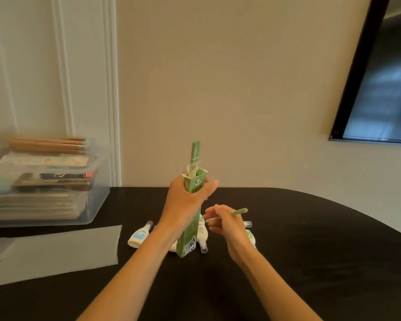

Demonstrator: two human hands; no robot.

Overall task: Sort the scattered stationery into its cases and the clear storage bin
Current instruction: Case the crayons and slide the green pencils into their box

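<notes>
Center frame, left hand (185, 200) grips upright green pencil box (190, 228) with pencils (195, 156) poking out the top, right hand (225, 222) just right of it pinches a green pencil (237, 212), clear bin (49, 181) at left edge on black table (310, 262)

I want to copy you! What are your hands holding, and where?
Left hand grips the green pencil box near its open top; right hand pinches a green pencil around its middle.

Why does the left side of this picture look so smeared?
Head view: motion blur smears the clear storage bin and the wooden pencils on it; the wide lens bends the table edge; the green pencil box in the left hand is fairly sharp.
</notes>
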